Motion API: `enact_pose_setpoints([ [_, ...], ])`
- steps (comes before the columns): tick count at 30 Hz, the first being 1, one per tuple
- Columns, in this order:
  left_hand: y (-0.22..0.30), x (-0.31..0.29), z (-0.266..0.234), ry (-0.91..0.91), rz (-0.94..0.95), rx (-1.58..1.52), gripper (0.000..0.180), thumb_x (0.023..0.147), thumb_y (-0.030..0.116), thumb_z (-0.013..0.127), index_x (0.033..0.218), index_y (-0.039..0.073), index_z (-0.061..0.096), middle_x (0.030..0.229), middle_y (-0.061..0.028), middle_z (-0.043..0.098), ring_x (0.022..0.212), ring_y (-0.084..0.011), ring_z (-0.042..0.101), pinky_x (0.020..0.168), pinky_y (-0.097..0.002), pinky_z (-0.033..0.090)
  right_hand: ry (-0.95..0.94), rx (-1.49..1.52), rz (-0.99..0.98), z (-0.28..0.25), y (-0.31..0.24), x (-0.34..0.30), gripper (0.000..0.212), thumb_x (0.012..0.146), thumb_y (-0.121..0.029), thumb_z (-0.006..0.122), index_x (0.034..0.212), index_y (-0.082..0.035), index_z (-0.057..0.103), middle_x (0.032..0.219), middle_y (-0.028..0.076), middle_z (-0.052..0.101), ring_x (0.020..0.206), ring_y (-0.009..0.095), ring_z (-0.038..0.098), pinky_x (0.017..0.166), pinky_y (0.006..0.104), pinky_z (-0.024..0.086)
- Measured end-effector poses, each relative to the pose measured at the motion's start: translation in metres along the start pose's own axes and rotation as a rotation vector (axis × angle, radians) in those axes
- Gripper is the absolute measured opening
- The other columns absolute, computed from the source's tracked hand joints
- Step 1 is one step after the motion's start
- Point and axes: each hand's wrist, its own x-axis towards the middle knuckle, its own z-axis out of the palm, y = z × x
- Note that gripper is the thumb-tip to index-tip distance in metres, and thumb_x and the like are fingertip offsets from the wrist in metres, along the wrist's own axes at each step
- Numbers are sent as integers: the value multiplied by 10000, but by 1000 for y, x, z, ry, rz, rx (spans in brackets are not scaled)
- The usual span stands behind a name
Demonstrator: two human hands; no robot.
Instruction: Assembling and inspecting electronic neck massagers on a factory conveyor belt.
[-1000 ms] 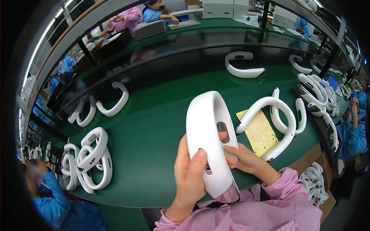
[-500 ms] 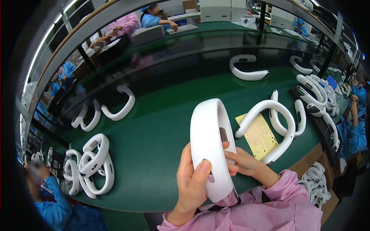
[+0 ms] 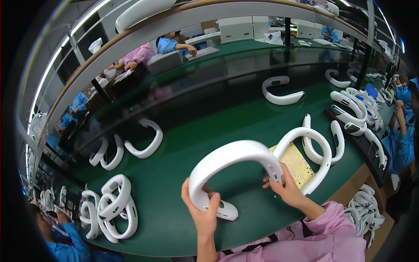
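Observation:
A glossy white C-shaped neckband (image 3: 235, 150) is held up over the green table (image 3: 168, 196), its curve arching away from me. My left hand (image 3: 201, 209) is closed around its left part, thumb and fingers on either side. My right hand (image 3: 286, 185) grips the other end, fingers bent around the tip with small slots. Just right of my right hand, another white neckband (image 3: 328, 150) lies partly on a yellow card with rows of dots (image 3: 299, 168). One more neckband (image 3: 338, 142) lies behind that one.
Several neckbands (image 3: 120, 209) are piled at left; others (image 3: 150, 146) lie further back. A black tray with neckbands (image 3: 364, 135) is at right, above a cardboard box of white parts (image 3: 364, 205). Co-workers in blue (image 3: 70, 242) sit on both sides. A rail (image 3: 174, 17) crosses overhead.
The held neckband has turned from upright, outer face toward me, to an arch spread sideways. My right hand has moved from its inner side to its right end. The whole view has shifted slightly.

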Motion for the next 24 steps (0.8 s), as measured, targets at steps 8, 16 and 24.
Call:
enact_pose_setpoints([
  [8,-59,22,-24,79,-213,-364,563,833,144,589,1310,66,300,1199,-92,464,1096,-236,488,922,-381,420,-435,-142,-83,16,-69,-16,541,877,-194,560,1303,-9,283,1208,133,425,1036,184,504,845,300,448],
  [16,-65,15,-11,-107,-348,-652,382,914,173,485,1251,39,363,1149,-137,514,976,-232,576,794,-360,520,-562,-196,-205,33,-84,-18,518,919,-134,460,1358,8,224,1162,218,500,975,221,566,840,291,441],
  [24,-14,4,-9,-272,-682,-517,503,939,329,399,1352,79,259,1219,-150,454,736,-244,616,544,-300,538,-233,-881,-998,12,-98,34,591,706,-9,661,1252,-50,439,1341,185,364,1231,368,382,1000,551,281],
])
